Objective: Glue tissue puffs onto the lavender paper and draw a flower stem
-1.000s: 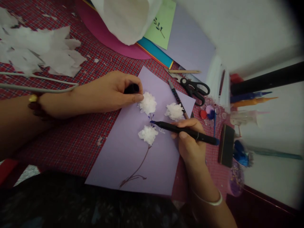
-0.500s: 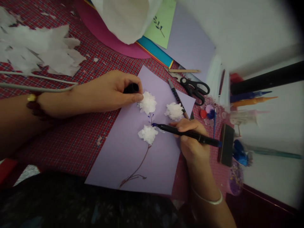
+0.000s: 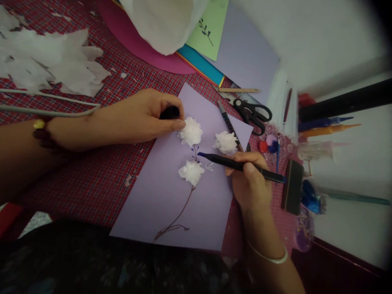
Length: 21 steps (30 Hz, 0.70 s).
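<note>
A blue-tipped black marker (image 3: 239, 164) is gripped in my right hand (image 3: 252, 183), its tip just above the drawn stem between two white paper flowers. Under it lies a purple sheet of paper (image 3: 147, 204) with a brown drawn branch (image 3: 182, 212) and small blue leaf marks. White ruffled flowers sit on the sheet: an upper one (image 3: 190, 131), a lower one (image 3: 191, 173) and a right one (image 3: 226, 142). My left hand (image 3: 153, 114) is closed around a black marker cap (image 3: 170, 112), its thumb tip touching the upper flower's edge.
Cut white paper petals (image 3: 55, 61) lie at the upper left on the plaid tablecloth (image 3: 92, 175). Black-handled scissors (image 3: 252, 112), a patterned pen (image 3: 226, 118) and a black block (image 3: 292, 187) are on the right. A green card (image 3: 214, 30) bears a drawn sprig at the back.
The marker tip has lifted off the stem and shifted slightly up and right. My right fingers have changed their hold a little. My left hand stays in place.
</note>
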Available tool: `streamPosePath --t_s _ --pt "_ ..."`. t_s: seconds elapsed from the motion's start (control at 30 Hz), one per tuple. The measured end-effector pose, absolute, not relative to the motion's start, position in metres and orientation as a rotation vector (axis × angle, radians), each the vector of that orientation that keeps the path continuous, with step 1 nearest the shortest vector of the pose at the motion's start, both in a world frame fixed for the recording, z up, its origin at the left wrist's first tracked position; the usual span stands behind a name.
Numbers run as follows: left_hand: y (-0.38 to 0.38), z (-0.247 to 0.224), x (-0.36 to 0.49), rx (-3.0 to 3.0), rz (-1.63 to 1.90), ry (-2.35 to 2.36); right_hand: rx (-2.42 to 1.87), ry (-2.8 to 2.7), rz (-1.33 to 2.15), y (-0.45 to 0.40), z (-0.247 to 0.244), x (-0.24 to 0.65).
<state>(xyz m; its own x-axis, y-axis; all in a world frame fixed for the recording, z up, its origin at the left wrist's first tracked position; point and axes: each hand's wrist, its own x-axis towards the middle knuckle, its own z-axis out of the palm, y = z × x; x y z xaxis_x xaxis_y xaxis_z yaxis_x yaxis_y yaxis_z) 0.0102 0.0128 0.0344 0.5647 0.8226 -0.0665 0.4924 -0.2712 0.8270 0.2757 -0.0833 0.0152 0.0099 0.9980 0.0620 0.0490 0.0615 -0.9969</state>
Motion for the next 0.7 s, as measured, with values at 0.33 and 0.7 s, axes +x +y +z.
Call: streamPosePath --t_s 0.33,0.7 --pt "0.009 0.046 0.013 1.866 0.472 1.107 -1.3 -1.138 1.148 -0.147 0.037 0.268" --pt "-0.002 0.048 0.012 1.939 0.487 1.125 -1.448 -1.208 0.805 -0.206 0.014 0.246"
